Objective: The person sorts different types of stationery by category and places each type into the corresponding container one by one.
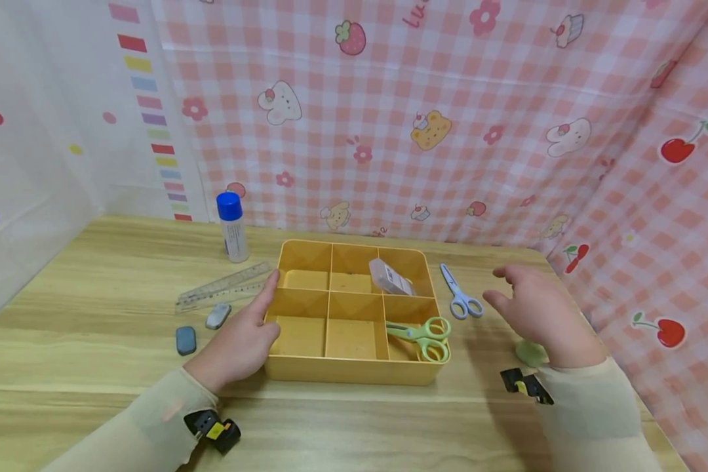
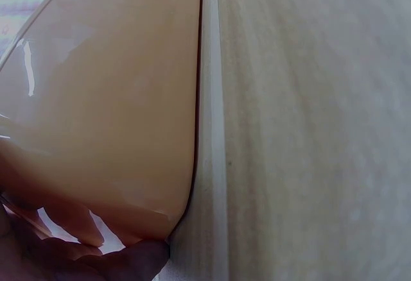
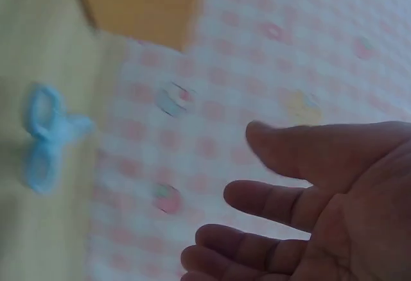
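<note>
Left hand, head cam: the left hand (image 1: 238,344) is up against the box's near side, index finger straight, resting on the wall; not wrapped round it as far as I can see, lower fingers hidden
Yellow six-slot box (image 1: 354,372): between both hands, touching the left one, well apart from the right
Right hand, head cam: the right hand (image 1: 537,314) hangs above the surface (image 1: 354,432) holding nothing, thumb and index wide apart
Blue scissors (image 1: 459,297): lying flat between the box and the right hand, just off its fingertips
Green scissors (image 1: 415,333): in the front slot nearest the right hand, handles poking up over the rim
Clear plastic case (image 1: 394,280): tilted in the back row, toward the right hand's side
Left of the left hand: two little grey-blue blocks (image 1: 185,340), with a transparent ruler (image 1: 224,282) and a blue-capped glue stick (image 1: 233,229) further out
Under the right wrist: round green thing (image 1: 531,354), mostly covered, no idea what
Left wrist cam: shiny box wall super close, fingers touching its lower edge
Right wrist cam: palm and spread fingers, blue scissors blurry past the fingertips, box corner beyond
</note>
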{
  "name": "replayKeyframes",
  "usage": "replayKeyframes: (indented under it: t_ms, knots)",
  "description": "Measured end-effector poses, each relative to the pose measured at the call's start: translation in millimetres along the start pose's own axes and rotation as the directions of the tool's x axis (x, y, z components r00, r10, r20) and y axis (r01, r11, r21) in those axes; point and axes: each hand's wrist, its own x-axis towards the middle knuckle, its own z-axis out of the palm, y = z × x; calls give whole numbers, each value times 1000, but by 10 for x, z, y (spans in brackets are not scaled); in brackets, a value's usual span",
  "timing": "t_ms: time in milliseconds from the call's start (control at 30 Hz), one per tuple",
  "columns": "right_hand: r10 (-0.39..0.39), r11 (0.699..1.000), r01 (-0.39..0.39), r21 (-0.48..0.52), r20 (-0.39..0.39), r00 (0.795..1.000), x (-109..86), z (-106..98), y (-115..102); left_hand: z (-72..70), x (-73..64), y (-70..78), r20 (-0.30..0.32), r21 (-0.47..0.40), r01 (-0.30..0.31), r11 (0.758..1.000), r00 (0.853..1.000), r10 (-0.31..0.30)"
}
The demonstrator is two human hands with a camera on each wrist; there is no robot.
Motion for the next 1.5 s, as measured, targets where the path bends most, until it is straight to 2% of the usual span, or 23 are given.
replayKeyframes:
  t_ms: [233,500,600,833,1033,1200,1500]
  knots:
    - [-17,1000,17,0,76,997,279,416,-10,13,12,-8,3,3,11,1000,1000,-11]
    - [-17,997,26,-74,121,992,339,651,11,3,9,-9,-3,16,-1,1000,1000,1]
    - [-23,995,37,-91,155,988,328,668,1,-1,7,-9,-1,18,-4,1000,1000,4]
    - [-92,987,120,-108,234,968,304,662,-15,-9,-2,-8,-3,18,-8,1000,1000,8]
    - [-92,992,107,-71,190,977,311,649,3,-7,-5,-7,1,9,-17,1000,1000,17]
    - [-82,992,98,-80,181,980,312,631,21,-5,-4,-6,-1,13,-12,1000,1000,12]
    - [-78,994,94,-47,258,963,286,580,43,0,-1,-10,-13,24,-7,1000,1000,7]
